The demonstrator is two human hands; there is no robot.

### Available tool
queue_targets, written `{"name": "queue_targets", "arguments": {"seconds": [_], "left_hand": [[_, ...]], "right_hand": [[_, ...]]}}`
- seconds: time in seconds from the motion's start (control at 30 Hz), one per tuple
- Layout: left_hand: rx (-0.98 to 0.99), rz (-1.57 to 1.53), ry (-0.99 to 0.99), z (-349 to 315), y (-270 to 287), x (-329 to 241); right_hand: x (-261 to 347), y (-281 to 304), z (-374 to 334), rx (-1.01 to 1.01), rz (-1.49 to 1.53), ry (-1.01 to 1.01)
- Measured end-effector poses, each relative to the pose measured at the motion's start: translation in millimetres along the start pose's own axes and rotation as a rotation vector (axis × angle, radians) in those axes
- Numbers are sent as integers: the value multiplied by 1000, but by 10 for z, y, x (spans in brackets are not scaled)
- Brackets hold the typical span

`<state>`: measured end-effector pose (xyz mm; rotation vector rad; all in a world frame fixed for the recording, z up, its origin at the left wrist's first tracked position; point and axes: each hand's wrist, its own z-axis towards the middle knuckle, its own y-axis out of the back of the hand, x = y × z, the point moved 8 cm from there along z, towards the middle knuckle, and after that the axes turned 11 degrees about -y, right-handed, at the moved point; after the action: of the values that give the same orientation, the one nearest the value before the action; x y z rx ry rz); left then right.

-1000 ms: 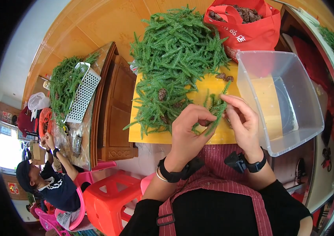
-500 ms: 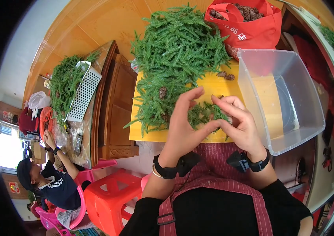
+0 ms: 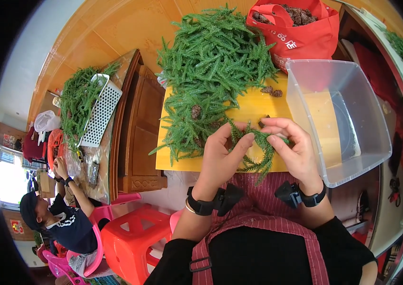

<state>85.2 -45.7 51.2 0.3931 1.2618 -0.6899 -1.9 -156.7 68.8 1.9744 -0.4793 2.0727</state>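
Observation:
In front of me, a green artificial pine sprig [image 3: 264, 160] stretches between my two hands, its tips hanging over the near edge of the yellow board [image 3: 180, 164]. My left hand [image 3: 221, 156] pinches its left part between thumb and fingers. The right part sits between the thumb and fingers of my right hand [image 3: 296, 148]. A brown pine cone [image 3: 262, 121] shows partly beside my right fingertips. Left of my hands lies a heap of similar sprigs [image 3: 215, 57], with another pine cone [image 3: 196, 112] on it. Small pine cones [image 3: 271, 91] lie farther back on the board.
A clear plastic bin [image 3: 322, 164] stands at right, behind it a red bag [image 3: 301, 45] of pine cones. To the left are a wooden cabinet [image 3: 139, 128], a red stool [image 3: 130, 232], and a person [image 3: 71, 218] working at another table with sprigs and a white basket [image 3: 100, 114].
My hands were curled with thumbs meeting over the sprig; now they are farther apart and lower, the sprig spread between them and more visible. The person at left has barely moved.

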Motion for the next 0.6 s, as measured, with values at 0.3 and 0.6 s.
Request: {"name": "queue_targets", "arguments": {"seconds": [0.3, 0.6], "left_hand": [[29, 123, -15, -10, 48, 50], [79, -64, 13, -11, -40, -7]], "right_hand": [[-17, 14, 5, -10, -44, 10], [-39, 36, 5, -8, 11, 23]]}}
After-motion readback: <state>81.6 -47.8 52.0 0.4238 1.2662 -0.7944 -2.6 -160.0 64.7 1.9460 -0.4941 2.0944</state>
